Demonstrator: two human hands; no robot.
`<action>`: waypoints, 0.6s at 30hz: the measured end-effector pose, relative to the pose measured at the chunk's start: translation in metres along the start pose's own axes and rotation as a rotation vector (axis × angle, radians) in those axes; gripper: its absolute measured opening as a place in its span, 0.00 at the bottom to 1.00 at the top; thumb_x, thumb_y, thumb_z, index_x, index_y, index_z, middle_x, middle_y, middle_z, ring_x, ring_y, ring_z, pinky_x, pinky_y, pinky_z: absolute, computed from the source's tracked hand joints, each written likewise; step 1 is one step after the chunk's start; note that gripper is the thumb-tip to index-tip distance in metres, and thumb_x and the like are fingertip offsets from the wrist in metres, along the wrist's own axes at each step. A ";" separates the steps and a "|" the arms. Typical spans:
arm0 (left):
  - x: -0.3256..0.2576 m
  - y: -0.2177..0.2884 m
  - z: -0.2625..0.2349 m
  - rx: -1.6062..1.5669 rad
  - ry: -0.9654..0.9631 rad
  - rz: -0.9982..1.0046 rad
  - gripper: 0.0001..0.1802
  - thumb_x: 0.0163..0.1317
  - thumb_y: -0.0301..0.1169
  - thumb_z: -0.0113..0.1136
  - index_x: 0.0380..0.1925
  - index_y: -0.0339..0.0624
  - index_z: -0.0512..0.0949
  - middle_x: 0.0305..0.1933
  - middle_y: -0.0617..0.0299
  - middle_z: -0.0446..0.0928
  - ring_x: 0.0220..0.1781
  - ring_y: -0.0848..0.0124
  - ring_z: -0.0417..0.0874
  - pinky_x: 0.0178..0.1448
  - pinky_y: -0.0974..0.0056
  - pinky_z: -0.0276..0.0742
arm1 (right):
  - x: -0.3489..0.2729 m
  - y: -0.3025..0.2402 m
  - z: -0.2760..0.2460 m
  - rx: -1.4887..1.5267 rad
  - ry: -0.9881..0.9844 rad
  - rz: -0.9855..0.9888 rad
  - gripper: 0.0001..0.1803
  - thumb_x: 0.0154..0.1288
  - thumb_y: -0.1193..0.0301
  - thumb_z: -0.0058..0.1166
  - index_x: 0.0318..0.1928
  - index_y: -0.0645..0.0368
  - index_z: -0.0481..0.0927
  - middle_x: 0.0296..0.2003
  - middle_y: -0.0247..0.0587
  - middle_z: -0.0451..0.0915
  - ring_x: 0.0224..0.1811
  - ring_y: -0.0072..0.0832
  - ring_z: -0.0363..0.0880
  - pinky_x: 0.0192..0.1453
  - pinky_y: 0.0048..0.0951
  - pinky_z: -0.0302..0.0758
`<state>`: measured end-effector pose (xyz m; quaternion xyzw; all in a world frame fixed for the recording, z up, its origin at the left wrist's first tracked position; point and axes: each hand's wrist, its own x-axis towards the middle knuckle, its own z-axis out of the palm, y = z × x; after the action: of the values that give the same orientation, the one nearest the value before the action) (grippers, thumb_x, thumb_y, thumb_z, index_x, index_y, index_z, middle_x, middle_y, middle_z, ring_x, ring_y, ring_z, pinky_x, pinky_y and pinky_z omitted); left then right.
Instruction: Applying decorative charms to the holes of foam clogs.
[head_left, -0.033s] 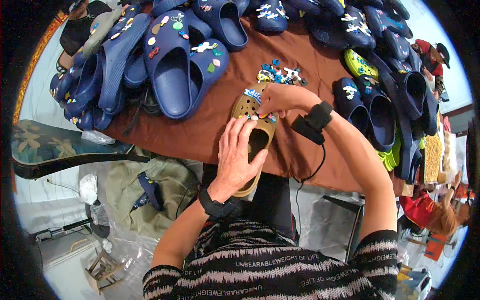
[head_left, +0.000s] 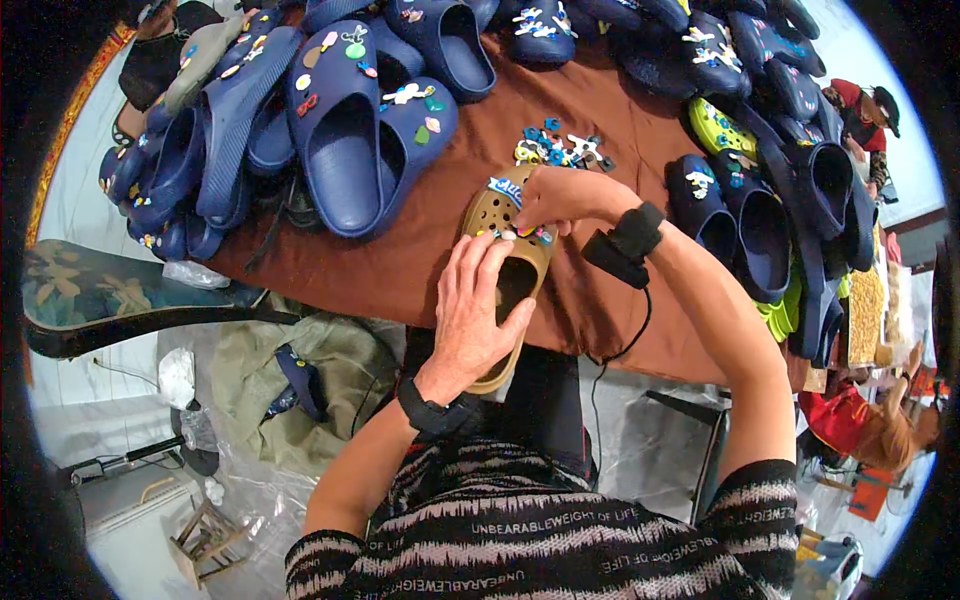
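Observation:
A tan clog (head_left: 482,212) with vent holes lies at the near edge of the brown-covered table, its toe pointing away from me. My left hand (head_left: 472,310) is wrapped over its left side and opening, holding it. A blue charm with white lettering (head_left: 506,188) sits near the toe, and several small coloured charms line the upper's edge. Over the right side of the upper, my right hand (head_left: 550,203) has its fingers pinched down against that edge. A yellow bit shows at the fingertips; what they grip is mostly hidden. Beyond the toe lies a pile of loose charms (head_left: 562,146).
Navy clogs (head_left: 345,150) with charms crowd the table's left and far sides. More navy clogs (head_left: 765,235) and a lime clog (head_left: 720,127) stand at right. A black cable (head_left: 640,330) hangs from my right wristband. A chair (head_left: 110,295) stands at left. Other people are at far right.

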<state>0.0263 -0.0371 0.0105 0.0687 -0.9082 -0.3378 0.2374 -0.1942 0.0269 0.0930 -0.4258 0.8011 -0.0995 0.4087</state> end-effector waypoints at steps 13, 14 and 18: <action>0.000 -0.001 -0.001 0.016 -0.010 -0.007 0.42 0.55 0.36 0.70 0.69 0.46 0.62 0.71 0.50 0.60 0.76 0.43 0.56 0.75 0.41 0.56 | -0.002 -0.007 0.009 -0.211 0.088 -0.025 0.22 0.64 0.54 0.61 0.38 0.65 0.84 0.29 0.47 0.84 0.24 0.34 0.84 0.30 0.33 0.81; 0.000 0.000 -0.001 0.017 -0.012 -0.014 0.42 0.55 0.36 0.70 0.69 0.46 0.62 0.71 0.50 0.60 0.75 0.43 0.56 0.75 0.41 0.56 | 0.000 -0.007 0.010 -0.210 0.088 -0.025 0.22 0.64 0.54 0.61 0.38 0.65 0.84 0.29 0.47 0.84 0.24 0.34 0.84 0.30 0.33 0.81; 0.002 0.002 -0.001 0.053 -0.030 -0.023 0.41 0.55 0.39 0.70 0.68 0.43 0.64 0.70 0.46 0.62 0.75 0.43 0.57 0.77 0.43 0.56 | 0.012 0.007 0.023 -0.432 0.215 -0.129 0.23 0.62 0.52 0.61 0.36 0.64 0.86 0.30 0.51 0.85 0.28 0.39 0.86 0.33 0.36 0.81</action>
<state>0.0252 -0.0371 0.0136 0.0803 -0.9194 -0.3175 0.2178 -0.1851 0.0269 0.0677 -0.5405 0.8138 0.0036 0.2135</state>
